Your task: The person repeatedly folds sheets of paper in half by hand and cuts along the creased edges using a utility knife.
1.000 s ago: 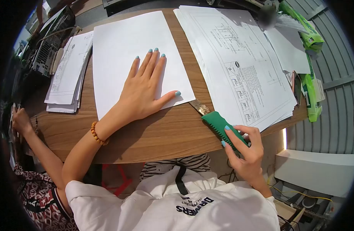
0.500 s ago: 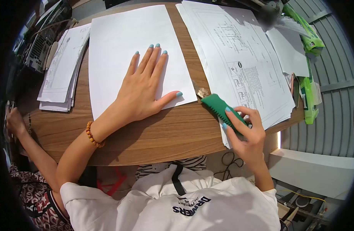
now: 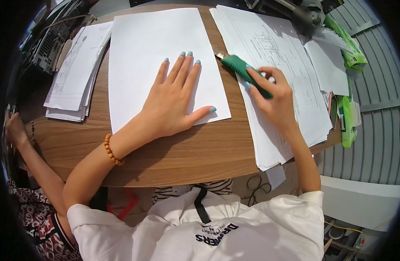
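Observation:
My left hand (image 3: 174, 98) lies flat on a blank white sheet of paper (image 3: 139, 39), fingers stretched toward the far side and thumb out to the right. In my right hand (image 3: 274, 98) is a green utility knife (image 3: 241, 67), held from above with its ridged body slanting up and left. Its metal tip points at the sheet's right edge, about level with my left fingertips. Brown desk surface shows between this sheet and the printed papers under the knife.
A thick stack of printed drawings (image 3: 291, 87) covers the desk's right side; a smaller stack (image 3: 76, 80) lies at the left. Green packs (image 3: 348, 122) sit at the right edge. Another person's arm (image 3: 39, 156) reaches in at far left, near computer equipment (image 3: 52, 41).
My right hand has moved away from my body with the utility knife, up along the sheet's right edge. My left hand stays flat on the paper. The view has shifted slightly.

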Tool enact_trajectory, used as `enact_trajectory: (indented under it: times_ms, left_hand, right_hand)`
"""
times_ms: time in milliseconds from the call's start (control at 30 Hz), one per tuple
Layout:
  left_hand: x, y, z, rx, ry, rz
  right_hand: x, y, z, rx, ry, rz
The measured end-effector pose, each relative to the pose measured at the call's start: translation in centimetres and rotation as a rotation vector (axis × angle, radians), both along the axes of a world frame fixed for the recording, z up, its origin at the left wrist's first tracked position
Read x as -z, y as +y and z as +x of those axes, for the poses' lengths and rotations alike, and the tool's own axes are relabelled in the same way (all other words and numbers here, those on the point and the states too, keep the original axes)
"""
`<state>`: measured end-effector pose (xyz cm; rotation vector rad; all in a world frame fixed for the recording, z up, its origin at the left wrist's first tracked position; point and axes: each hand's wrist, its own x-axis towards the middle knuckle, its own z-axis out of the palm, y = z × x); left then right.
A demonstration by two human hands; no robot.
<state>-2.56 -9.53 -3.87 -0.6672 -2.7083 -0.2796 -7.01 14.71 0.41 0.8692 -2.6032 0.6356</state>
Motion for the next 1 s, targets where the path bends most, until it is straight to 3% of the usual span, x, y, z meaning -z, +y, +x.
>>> enact_trajectory:
  times_ms: [500, 867, 933, 1000]
  left_hand:
    - [-0.4, 0.0, 0.3, -0.022, -0.081, -0.03]
    - [-0.2, -0.1, 0.3, -0.016, -0.099, 0.014]
    - [-0.1, 0.0, 0.3, -0.015, -0.088, 0.015]
    - [-0.2, 0.0, 0.3, -0.016, -0.092, 0.013]
  right_hand:
    - [2.9, -6.5, -14.1, 0.037, 0.176, -0.051]
    - [-0.3, -5.5, -14.9, 0.192, 0.285, -0.128]
    - [-0.8, -4.8, -14.9, 0.301, 0.523, 0.079]
    - [-1.1, -4.7, -14.8, 0.232, 0.476, 0.001]
